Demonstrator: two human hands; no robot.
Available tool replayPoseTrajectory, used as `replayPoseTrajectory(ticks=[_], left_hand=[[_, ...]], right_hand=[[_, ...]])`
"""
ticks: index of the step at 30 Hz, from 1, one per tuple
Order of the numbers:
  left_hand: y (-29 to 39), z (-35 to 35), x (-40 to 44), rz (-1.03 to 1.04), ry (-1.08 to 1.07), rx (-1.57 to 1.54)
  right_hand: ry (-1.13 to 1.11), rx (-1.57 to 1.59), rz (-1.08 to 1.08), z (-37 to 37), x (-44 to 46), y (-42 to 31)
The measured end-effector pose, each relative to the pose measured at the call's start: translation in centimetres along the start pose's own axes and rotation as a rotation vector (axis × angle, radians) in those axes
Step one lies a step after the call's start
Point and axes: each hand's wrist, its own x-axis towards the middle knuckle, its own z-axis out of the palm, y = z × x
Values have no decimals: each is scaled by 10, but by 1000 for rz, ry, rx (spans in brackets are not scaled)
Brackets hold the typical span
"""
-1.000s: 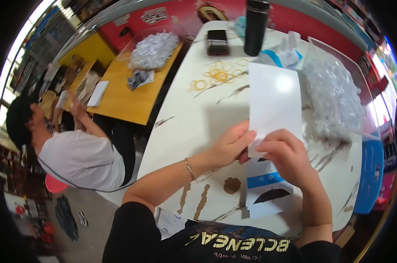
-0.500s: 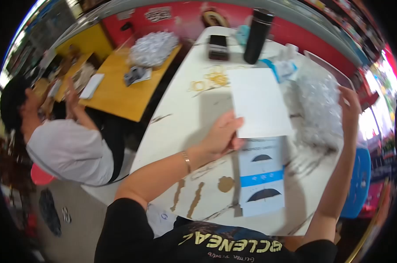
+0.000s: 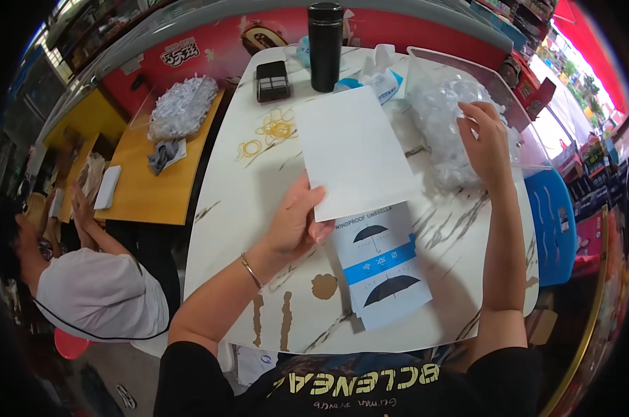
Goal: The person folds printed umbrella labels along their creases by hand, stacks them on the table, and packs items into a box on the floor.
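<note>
My left hand [image 3: 297, 219] is closed on the lower left edge of a blank white card [image 3: 356, 156], thumb on top. The card is held above the table, partly over a stack of printed umbrella leaflets [image 3: 384, 267]. The leaflets have a blue band and black umbrella pictures. My right hand [image 3: 483, 135] is over a heap of clear plastic bags [image 3: 446, 118] on the right, fingers loosely bent and apart. Nothing shows between those fingers. Yellow rubber bands [image 3: 276, 128] lie loose to the left of the card.
At the back of the marbled table [image 3: 217, 174] stand a black flask [image 3: 325, 48], a dark phone-like box [image 3: 272, 81] and a tissue pack [image 3: 380, 76]. A clear bin [image 3: 533, 149] borders the right side. Another person [image 3: 106, 285] sits left by a yellow table [image 3: 151, 184].
My view has turned right, so the scene sits further left. My right hand has moved inward from the bags' far right edge to above them. The left hand still holds the card.
</note>
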Motion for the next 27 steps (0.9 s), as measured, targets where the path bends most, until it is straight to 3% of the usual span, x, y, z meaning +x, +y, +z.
replayPoseTrajectory(ticks=[4,7,10,13,16,19,22,27], left_hand=[[3,5,-1,16,25,30],[3,6,0,21,37,39],[2,2,0,23,32,44],[5,6,-1,30,26,44],[7,10,-2,36,20,34],[4,9,-2,21,-25,35],[3,11,-4,-4,-18,26],[2,10,-6,-84,-42,114]], right_hand=[[30,-45,94,-19,8,3],[72,-272,61,-33,7,-12],[10,-314,124,-38,6,-11],[-224,-536,175,-45,6,11],[-112,-652,84,-48,4,3],[-31,-520,-157,-50,7,-10],[-182,-134,-268,-37,-6,-58],[-300,162,-409,-8,-41,-89]])
